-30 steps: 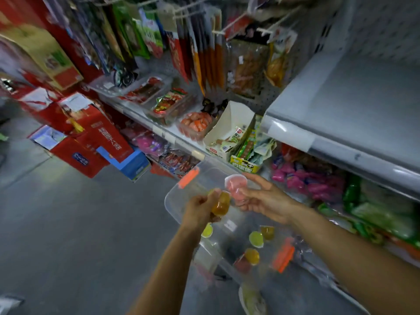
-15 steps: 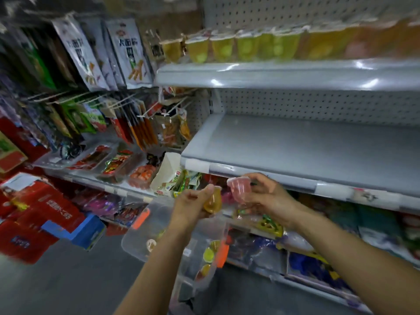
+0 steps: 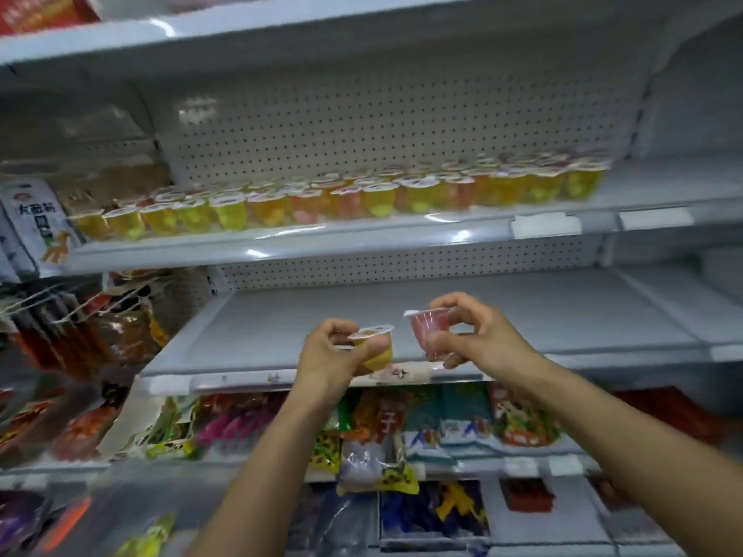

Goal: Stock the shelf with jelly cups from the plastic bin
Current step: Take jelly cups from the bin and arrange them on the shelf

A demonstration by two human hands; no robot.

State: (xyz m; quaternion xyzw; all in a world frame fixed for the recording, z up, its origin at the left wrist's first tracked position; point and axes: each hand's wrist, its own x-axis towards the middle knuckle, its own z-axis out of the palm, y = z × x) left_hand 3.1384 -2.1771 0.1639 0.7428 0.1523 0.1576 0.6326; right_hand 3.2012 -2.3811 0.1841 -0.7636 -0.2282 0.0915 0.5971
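The left hand has its grip clamped on a yellow jelly cup. Thumb and curled fingers wrap its side, so much of the cup's lower half is hidden behind them, and its white lid faces up. Just beside it, but apart, the right hand has its grip clamped on a pink jelly cup. This cup is pinched at the side and tilted, lid toward the left, with its base covered by fingers. Both cups are in the air over the front edge of the middle shelf, not touching it. On the upper shelf a row of jelly cups runs along the front edge from the left end toward the right. Blur smears them, so their number and lid print cannot be read. The plastic bin shows only as a hazy clear shape with an orange clasp at the bottom left, cut off by the frame, and its contents cannot be made out. Snack packets under the middle shelf are partly hidden behind both forearms.
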